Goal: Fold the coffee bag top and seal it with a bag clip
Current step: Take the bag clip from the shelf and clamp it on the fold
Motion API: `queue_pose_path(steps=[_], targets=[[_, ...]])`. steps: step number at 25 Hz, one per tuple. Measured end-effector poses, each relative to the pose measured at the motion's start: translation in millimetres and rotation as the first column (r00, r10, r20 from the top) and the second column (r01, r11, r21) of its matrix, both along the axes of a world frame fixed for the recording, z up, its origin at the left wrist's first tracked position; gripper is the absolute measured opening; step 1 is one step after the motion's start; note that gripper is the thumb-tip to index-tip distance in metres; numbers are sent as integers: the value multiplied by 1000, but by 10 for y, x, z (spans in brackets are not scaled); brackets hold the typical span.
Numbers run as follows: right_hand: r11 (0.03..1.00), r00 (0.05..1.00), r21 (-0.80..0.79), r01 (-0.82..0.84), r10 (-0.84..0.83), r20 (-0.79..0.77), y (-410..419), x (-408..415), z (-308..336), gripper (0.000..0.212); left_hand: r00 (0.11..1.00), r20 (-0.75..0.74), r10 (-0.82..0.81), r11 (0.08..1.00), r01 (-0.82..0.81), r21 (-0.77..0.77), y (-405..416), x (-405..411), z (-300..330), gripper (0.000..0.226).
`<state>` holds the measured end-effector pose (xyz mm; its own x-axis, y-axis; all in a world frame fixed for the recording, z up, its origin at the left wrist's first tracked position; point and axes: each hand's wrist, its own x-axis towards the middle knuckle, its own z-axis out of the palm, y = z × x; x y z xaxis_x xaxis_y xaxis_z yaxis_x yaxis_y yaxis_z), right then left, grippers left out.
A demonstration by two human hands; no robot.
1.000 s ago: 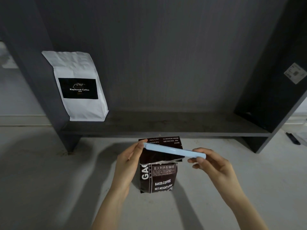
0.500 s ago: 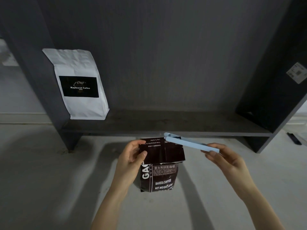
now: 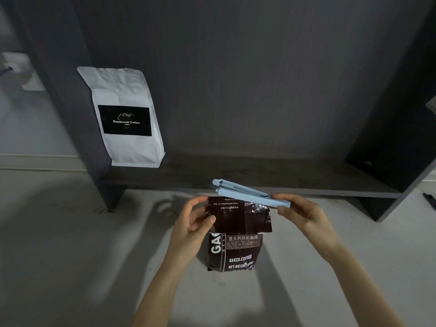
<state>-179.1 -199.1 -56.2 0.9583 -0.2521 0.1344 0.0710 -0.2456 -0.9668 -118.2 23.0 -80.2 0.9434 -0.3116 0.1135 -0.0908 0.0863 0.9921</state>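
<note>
A dark brown coffee bag (image 3: 236, 253) with white print stands upright on the pale floor, its top folded down toward me as a flap (image 3: 240, 217). My left hand (image 3: 192, 226) pinches the flap's left edge between thumb and fingers. My right hand (image 3: 304, 217) holds the right end of a long light-blue bag clip (image 3: 247, 193). The clip hovers just above and behind the folded top, tilted up to the left, its two arms slightly apart at the free left end. It is not around the fold.
A dark grey shelf unit (image 3: 236, 180) stands right behind the bag, its low board close to the clip. A white coffee bag (image 3: 125, 116) with a black label leans on that board at the left. A small dark object (image 3: 429, 200) lies on the floor at far right.
The clip came off the front of the bag, where both hands held it, and moved up and right. My left hand went from the clip's end to the flap's edge. The clip's arms have parted.
</note>
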Motion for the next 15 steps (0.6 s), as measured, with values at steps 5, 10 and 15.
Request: queue_pose_path(steps=[5, 10, 15], targets=[[981, 991, -152, -121, 110, -74, -37, 16, 113, 27, 1000, 24, 6, 999, -7, 34, 9, -23, 46, 42], [977, 994, -195, -88, 73, -81, 2, 77, 114, 27, 999, 30, 38, 998, -39, 52, 9, -17, 45, 43], [963, 991, -238, -124, 109, -76, 78, 144, 91, 32, 999, 26, 46, 997, -47, 60, 26, -23, 38, 42]])
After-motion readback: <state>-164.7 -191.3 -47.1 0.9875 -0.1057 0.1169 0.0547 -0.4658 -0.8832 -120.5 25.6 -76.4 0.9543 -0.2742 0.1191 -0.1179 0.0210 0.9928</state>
